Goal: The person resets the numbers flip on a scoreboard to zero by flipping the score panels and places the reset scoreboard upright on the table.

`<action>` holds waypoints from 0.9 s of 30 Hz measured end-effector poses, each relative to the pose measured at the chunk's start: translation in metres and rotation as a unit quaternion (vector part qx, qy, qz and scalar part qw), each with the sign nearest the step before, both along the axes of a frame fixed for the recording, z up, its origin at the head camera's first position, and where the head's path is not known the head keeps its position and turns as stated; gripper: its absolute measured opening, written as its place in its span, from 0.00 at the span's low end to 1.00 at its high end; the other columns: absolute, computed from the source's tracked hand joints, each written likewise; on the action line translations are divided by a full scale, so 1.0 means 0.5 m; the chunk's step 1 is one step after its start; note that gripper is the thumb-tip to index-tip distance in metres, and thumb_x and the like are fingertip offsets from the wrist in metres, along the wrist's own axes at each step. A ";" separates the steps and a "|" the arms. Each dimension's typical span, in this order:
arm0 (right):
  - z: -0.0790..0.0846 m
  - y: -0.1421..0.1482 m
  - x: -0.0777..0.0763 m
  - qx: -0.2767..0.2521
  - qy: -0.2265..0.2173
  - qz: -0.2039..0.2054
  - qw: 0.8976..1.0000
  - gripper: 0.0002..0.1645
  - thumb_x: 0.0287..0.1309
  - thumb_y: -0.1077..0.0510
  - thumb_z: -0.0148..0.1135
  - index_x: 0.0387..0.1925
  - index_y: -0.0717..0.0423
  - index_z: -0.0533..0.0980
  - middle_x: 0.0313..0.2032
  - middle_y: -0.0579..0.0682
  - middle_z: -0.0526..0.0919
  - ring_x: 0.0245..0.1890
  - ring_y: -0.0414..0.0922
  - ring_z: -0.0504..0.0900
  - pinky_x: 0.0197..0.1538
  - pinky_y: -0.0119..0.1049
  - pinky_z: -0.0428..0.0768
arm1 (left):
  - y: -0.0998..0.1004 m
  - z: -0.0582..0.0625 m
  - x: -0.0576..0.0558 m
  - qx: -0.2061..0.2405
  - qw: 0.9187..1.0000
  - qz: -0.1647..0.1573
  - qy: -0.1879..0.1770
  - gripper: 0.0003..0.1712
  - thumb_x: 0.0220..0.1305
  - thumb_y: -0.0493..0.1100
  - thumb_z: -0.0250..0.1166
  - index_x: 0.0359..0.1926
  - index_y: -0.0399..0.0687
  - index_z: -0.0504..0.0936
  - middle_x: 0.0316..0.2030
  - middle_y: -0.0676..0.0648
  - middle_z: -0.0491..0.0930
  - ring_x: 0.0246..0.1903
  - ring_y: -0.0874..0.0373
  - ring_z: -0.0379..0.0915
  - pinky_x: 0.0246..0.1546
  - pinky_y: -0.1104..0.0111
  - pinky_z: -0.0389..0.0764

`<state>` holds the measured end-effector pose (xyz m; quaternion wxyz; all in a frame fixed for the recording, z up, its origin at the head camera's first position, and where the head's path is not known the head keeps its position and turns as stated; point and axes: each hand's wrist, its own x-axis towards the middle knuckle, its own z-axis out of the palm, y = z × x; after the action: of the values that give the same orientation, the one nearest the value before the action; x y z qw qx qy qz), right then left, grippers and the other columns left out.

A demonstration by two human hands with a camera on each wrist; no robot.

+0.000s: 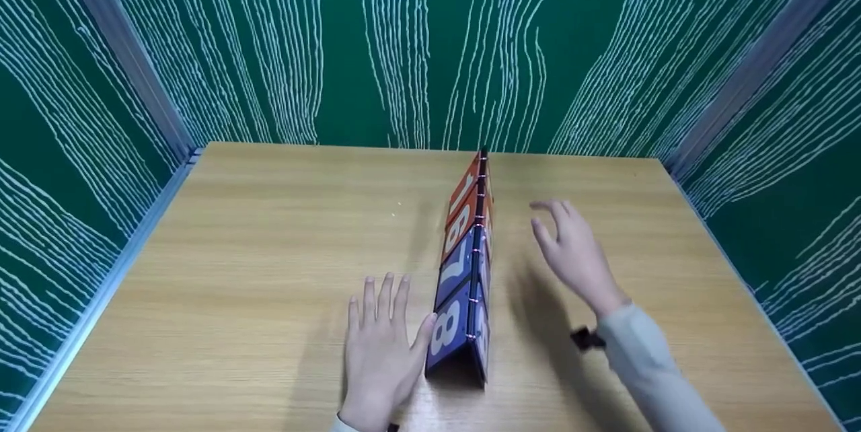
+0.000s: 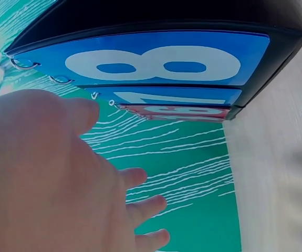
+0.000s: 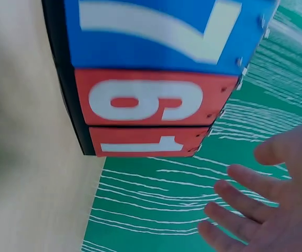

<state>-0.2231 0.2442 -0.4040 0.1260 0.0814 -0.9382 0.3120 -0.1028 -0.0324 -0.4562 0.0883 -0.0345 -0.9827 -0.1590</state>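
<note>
A flip scoreboard (image 1: 456, 270) stands like a tent on the table, its ringed spine running away from me. Its left face carries red cards with 1 and 6 and blue cards with 7 and 8. My left hand (image 1: 383, 358) is beside the near end on the left, fingers straight, thumb tip right by the 8 card (image 2: 156, 63). To the right of the scoreboard my right hand (image 1: 578, 257) is held above the table, fingers spread and slightly bent, holding nothing. In the right wrist view the right face shows a 7, a 6 card (image 3: 145, 100) and a 1.
The wooden table (image 1: 282, 230) extends to both sides of the scoreboard. Green walls (image 1: 592, 28) with white wavy lines enclose it at the back and sides, with metal posts (image 1: 746, 62) in the corners. A small dark device (image 1: 587, 339) sits at my right wrist.
</note>
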 end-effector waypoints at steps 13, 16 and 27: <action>0.063 -0.012 -0.211 -0.073 -0.058 0.060 0.994 0.23 0.78 0.48 0.47 0.62 0.58 0.74 0.62 0.58 0.79 0.65 0.55 0.76 0.69 0.56 0.73 | -0.001 -0.007 0.003 0.007 1.000 0.008 -0.025 0.41 0.75 0.70 0.43 0.79 0.55 0.59 0.78 0.44 0.59 0.80 0.41 0.49 0.79 0.45 0.52; 0.067 -0.030 -0.246 -0.109 -0.100 0.068 0.987 0.25 0.79 0.45 0.46 0.63 0.56 0.73 0.63 0.57 0.78 0.66 0.54 0.74 0.71 0.55 0.71 | -0.004 -0.006 0.001 0.003 1.000 0.009 -0.023 0.42 0.74 0.70 0.43 0.79 0.54 0.60 0.78 0.44 0.60 0.79 0.40 0.49 0.78 0.45 0.53; 0.021 -0.061 -0.311 -0.200 -0.179 0.065 0.961 0.31 0.78 0.42 0.46 0.68 0.58 0.68 0.65 0.60 0.72 0.67 0.54 0.71 0.72 0.51 0.69 | 0.004 -0.002 -0.010 -0.005 1.000 -0.003 -0.025 0.42 0.73 0.71 0.45 0.78 0.55 0.60 0.78 0.44 0.61 0.79 0.40 0.49 0.78 0.44 0.54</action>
<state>-0.3785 0.2135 -0.3933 -0.0510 0.0585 -0.8564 0.5104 -0.1076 -0.0302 -0.4573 0.0628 -0.0343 -0.9853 -0.1551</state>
